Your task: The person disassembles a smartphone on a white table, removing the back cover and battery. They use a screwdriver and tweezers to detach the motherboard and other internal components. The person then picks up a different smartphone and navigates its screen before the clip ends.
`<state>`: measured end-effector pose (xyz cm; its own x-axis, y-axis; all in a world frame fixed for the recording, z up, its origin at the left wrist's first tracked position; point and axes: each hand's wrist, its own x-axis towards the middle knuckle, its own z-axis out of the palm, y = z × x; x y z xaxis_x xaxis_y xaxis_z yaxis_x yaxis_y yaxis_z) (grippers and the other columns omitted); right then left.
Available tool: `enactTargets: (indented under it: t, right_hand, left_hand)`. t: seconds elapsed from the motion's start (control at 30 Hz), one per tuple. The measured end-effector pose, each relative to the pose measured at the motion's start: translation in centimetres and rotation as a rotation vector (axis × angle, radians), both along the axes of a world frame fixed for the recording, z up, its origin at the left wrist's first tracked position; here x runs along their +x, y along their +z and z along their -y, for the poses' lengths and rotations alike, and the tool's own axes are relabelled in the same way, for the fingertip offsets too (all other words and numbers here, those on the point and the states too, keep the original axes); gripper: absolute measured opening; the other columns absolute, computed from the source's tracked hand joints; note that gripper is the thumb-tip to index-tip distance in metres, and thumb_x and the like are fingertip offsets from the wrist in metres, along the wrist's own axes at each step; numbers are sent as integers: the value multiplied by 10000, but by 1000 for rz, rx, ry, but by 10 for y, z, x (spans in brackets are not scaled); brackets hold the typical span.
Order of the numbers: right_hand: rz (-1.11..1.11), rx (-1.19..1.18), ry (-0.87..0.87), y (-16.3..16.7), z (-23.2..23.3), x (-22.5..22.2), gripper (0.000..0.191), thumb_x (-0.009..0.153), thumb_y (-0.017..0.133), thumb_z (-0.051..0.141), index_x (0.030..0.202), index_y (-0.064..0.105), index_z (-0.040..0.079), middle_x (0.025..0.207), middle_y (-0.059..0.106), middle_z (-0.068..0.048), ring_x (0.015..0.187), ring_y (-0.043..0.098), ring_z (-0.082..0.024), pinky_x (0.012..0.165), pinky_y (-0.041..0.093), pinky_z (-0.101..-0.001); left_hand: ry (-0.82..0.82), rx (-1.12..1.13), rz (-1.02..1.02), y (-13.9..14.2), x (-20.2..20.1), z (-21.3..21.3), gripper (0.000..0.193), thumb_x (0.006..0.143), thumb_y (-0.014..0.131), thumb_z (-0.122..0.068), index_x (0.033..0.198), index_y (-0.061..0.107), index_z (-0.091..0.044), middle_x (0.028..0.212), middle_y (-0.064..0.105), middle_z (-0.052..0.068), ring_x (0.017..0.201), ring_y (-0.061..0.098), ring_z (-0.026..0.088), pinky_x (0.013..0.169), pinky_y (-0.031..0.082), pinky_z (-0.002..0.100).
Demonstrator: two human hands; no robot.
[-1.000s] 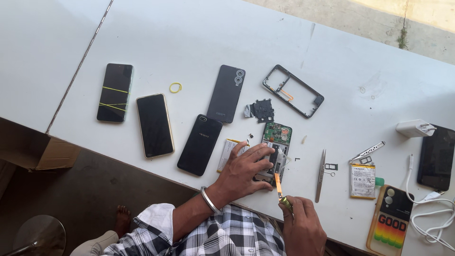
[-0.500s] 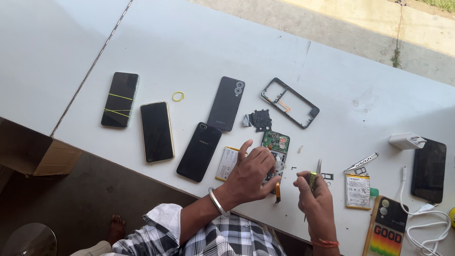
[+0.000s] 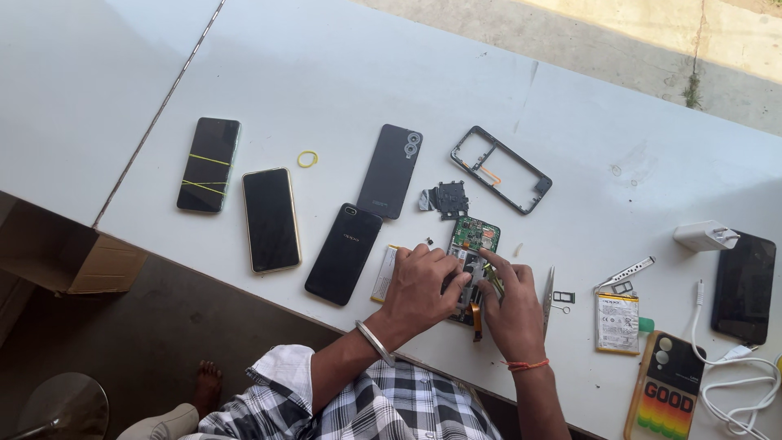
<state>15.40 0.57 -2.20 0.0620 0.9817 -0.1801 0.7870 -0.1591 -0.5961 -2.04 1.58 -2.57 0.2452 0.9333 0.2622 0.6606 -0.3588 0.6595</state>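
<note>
An opened phone with a green circuit board (image 3: 476, 235) lies near the front edge of the white table (image 3: 342, 73). My left hand (image 3: 423, 285) presses down on its lower half, a metal bangle on the wrist. My right hand (image 3: 511, 303) sits beside it with the index finger stretched onto the board; I cannot tell whether it pinches anything. An orange-tipped screwdriver (image 3: 476, 319) lies between the two hands. A flat battery (image 3: 383, 273) peeks out left of my left hand.
Left of the hands lie several phones: a rubber-banded one (image 3: 208, 163), a gold-edged one (image 3: 270, 218), a black one (image 3: 344, 253), a grey back (image 3: 391, 169). A phone frame (image 3: 500, 169), tweezers (image 3: 550, 295), battery (image 3: 617, 323), charger (image 3: 705, 236), cased phone (image 3: 668, 395) surround them.
My right hand put the screwdriver down, passed by the tweezers, and now rests on the opened phone. My left hand stayed on the phone.
</note>
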Motion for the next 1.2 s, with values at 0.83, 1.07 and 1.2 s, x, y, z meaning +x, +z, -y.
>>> enactTargets:
  t: [0.83,1.07,1.2]
  right_hand:
    - [-65,14,5,2,-4,9,579,818,755,188,1376,610,234,1078,614,-83,739,661,-174,653,575,-360]
    - [-154,-108,-244,4,1,15,360,902,776,361,1080,678,65,924,699,-129,717,643,-168,659,547,-363]
    - [-102,-36,-168,-2,-7,2,538,817,826,427,1110,615,29,957,689,-133,798,674,-209,694,566,-384]
  left_hand:
    - [54,-36,-67,21,-42,17,185,871,762,-306,952,717,-146,947,679,-3,970,567,174,886,317,416]
    - [-19,-37,-163,6,-31,7,833,647,815,-548,1297,593,-77,1430,405,162,1350,282,341,1084,190,529]
    - [-2,-43,-180,-6,-24,1,676,813,783,-535,1325,604,-132,1529,395,140,1429,265,319,1144,171,522]
